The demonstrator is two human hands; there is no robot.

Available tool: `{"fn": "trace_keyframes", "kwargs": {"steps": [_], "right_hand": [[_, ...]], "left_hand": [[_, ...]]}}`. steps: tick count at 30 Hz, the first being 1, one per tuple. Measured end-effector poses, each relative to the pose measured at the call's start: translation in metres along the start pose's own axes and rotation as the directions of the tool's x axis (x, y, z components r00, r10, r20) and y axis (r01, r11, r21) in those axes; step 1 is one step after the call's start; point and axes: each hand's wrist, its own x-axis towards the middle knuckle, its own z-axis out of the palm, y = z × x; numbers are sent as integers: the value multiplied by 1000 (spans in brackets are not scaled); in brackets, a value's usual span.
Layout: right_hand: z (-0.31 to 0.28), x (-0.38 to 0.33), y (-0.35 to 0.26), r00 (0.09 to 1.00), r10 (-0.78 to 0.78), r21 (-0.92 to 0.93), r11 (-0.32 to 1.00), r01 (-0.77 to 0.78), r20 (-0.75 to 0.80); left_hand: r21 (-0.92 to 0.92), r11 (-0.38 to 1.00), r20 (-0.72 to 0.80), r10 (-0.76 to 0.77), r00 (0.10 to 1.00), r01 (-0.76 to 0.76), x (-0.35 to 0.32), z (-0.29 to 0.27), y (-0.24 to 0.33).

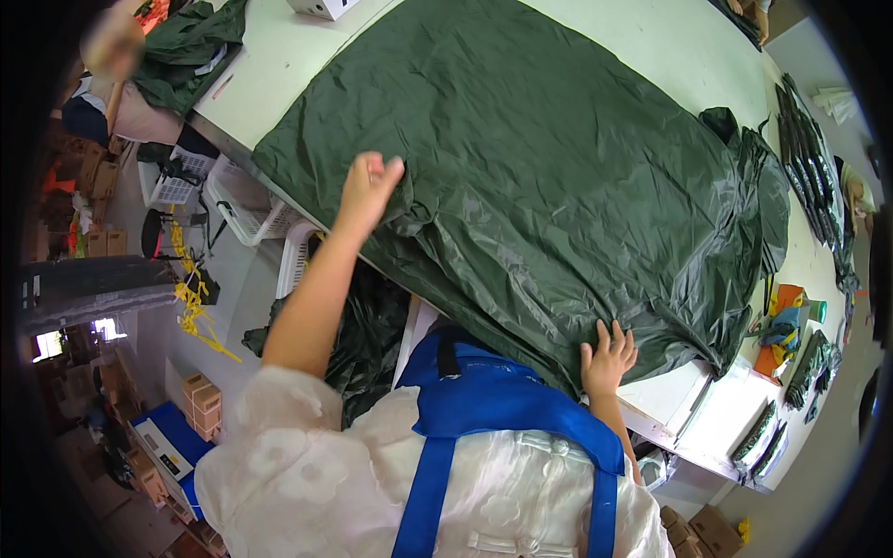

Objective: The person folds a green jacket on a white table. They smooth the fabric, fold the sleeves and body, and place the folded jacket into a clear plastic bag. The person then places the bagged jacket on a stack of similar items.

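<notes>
"What's the right hand [609,358] doing, there by the blue apron [521,395]?"

"Resting on the dark green sheet [549,186], fingers spread. Good for steadying, I'd say; a whole palm would hold it better."

"And the left hand [370,191], farther over?"

"Fingers curled in. From here I can't tell whether they're pinching any of it. If this is smoothing, I'd draw the folds outward gently, not tug."

"The sheet lies across the pale table [279,56], creased along the near side."

"And bunched at the right end; best eased loose before flattening. The white box [321,7] beyond looks out of the way."
</notes>
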Motion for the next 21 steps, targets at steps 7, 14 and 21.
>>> {"fn": "trace_keyframes", "kwargs": {"steps": [7,14,21], "right_hand": [[11,48,-14,970,217,-119,966,-229,-106],[14,50,-10,961,265,-138,952,-274,-79],[5,51,-22,969,230,-82,968,-237,-88]], "left_hand": [[219,962,-50,176,983,-162,-39,9,-11],[367,924,-100,-79,992,111,-26,0,-6],[385,921,-9,72,997,-63,28,35,-31]]}}
